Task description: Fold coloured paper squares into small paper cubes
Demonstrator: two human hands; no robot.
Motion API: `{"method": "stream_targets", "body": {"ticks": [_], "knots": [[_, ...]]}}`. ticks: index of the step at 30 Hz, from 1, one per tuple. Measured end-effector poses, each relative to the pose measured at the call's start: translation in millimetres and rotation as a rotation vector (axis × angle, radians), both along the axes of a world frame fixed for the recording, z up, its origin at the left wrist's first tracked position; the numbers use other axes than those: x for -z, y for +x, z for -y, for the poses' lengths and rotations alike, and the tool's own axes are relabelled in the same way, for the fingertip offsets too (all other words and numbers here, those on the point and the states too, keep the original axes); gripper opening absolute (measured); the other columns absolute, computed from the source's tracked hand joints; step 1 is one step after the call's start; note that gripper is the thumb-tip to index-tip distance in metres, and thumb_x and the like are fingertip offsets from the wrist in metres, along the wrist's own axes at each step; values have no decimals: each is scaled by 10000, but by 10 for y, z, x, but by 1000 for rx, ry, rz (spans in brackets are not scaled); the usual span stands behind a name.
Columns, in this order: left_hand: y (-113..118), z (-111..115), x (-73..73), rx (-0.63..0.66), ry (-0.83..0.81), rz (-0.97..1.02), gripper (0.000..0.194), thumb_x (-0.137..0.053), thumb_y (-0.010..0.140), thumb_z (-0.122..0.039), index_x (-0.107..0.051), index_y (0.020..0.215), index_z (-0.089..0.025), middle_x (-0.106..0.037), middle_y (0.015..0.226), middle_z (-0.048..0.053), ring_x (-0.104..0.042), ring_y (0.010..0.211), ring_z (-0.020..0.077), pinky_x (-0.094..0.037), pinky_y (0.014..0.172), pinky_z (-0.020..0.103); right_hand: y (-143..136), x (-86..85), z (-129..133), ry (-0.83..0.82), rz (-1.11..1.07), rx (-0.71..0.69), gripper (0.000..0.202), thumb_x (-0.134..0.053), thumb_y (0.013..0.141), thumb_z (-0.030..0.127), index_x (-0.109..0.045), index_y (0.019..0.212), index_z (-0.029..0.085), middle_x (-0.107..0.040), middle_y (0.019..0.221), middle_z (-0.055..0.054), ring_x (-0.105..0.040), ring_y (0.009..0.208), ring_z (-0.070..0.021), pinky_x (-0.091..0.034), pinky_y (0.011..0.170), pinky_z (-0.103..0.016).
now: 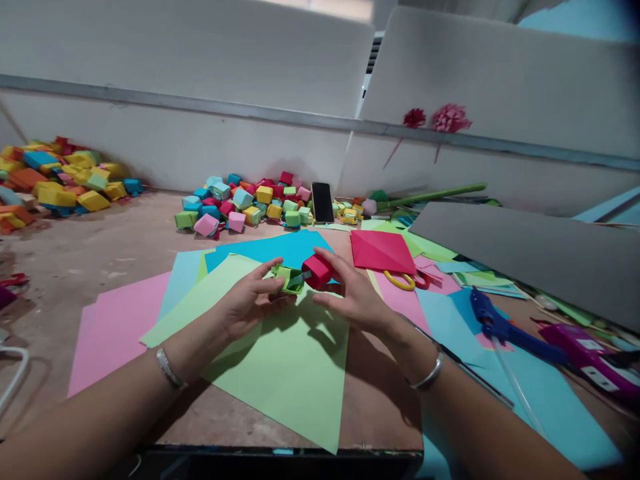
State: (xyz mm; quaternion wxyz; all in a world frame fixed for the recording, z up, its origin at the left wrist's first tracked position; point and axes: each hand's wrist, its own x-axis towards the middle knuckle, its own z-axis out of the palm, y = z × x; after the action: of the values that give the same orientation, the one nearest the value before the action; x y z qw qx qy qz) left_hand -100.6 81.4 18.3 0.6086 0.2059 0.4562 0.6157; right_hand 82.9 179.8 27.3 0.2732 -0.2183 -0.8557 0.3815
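A small green paper box is held by my left hand, its fingers and thumb around the left side. Its hollow inside shows. My right hand has its fingers curved about a red paper box, just right of the green one. A pale blue strip links the two boxes. Both are held above a light green sheet, which lies over blue and pink sheets.
Piles of coloured paper boxes stand at the back left and back centre, beside a phone. At right lie a red paper square, yellow-handled scissors, a blue glue gun and a purple power strip.
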Motion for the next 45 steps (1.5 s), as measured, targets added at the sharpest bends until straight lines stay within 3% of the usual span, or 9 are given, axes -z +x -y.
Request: {"method": "stream_targets", "body": {"ticks": [4, 10, 15, 26, 31, 34, 36, 41, 45], "knots": [[0, -25, 26, -41, -2, 18, 550, -618, 823, -97, -469, 1326, -265, -684, 997, 60, -687, 794, 161, -573, 802, 334, -16, 12, 22, -79, -91, 42, 529, -589, 813, 196, -498, 1333, 200, -552, 1314, -136, -615, 1091, -229, -557, 858, -353], [-1, -30, 6, -73, -10, 30, 494, -583, 788, -23, -514, 1256, -166, -695, 1045, 107, -698, 880, 193, -564, 860, 338, -32, 127, -10, 19, -123, 119, 486, -605, 792, 172, -556, 1272, 227, -610, 1269, -89, -633, 1063, -215, -556, 862, -352], [0, -24, 25, -63, 0, -6, 469, -592, 779, -9, -529, 1205, -194, -708, 996, 82, -708, 837, 193, -566, 845, 340, -76, 191, 26, 13, -114, 165, 474, -624, 800, 190, -532, 1265, 202, -604, 1259, -111, -655, 1016, -212, -567, 846, -359], [0, -31, 121, -29, 120, -119, 420, -750, 711, -103, -598, 1092, -191, -669, 980, 52, -676, 869, 165, -549, 849, 317, -56, 218, 59, 146, -33, 134, 457, -478, 892, 174, -463, 1348, 205, -549, 1350, -115, -577, 1180, -234, -506, 959, -410], [1, -17, 130, 4, 173, -232, 467, -820, 646, -210, -619, 1066, -198, -655, 991, 49, -666, 859, 173, -536, 819, 323, -62, 192, 76, 176, -34, 152, 433, -463, 879, 144, -487, 1309, 186, -575, 1313, -120, -576, 1174, -235, -495, 965, -409], [13, -9, 122, -18, 175, -282, 401, -802, 671, -319, -635, 1012, -188, -650, 957, 37, -653, 798, 157, -532, 758, 307, -63, 198, 89, 198, -89, 151, 421, -479, 841, 104, -530, 1247, 202, -604, 1258, -104, -586, 1146, -227, -491, 967, -400], [18, -10, 128, -40, 169, -314, 353, -766, 707, -372, -641, 971, -175, -650, 910, 33, -640, 758, 149, -522, 710, 293, -69, 233, 93, 153, -145, 124, 412, -489, 822, 94, -547, 1212, 216, -588, 1266, -99, -577, 1153, -223, -501, 956, -386], [17, -12, 153, -69, 182, -412, 342, -739, 730, -365, -650, 988, -160, -670, 843, 45, -611, 712, 149, -478, 657, 273, -109, 323, 120, -133, -307, 50, 357, -558, 796, 107, -560, 1123, 250, -545, 1297, -78, -521, 1230, -225, -489, 984, -391], [24, 12, 134, -93, 209, -499, 331, -718, 738, -334, -657, 1015, -164, -660, 827, 44, -577, 707, 146, -446, 624, 257, -125, 252, 191, -374, -362, 15, 309, -658, 746, 153, -582, 1030, 247, -518, 1349, -86, -485, 1270, -254, -492, 964, -392]]}}
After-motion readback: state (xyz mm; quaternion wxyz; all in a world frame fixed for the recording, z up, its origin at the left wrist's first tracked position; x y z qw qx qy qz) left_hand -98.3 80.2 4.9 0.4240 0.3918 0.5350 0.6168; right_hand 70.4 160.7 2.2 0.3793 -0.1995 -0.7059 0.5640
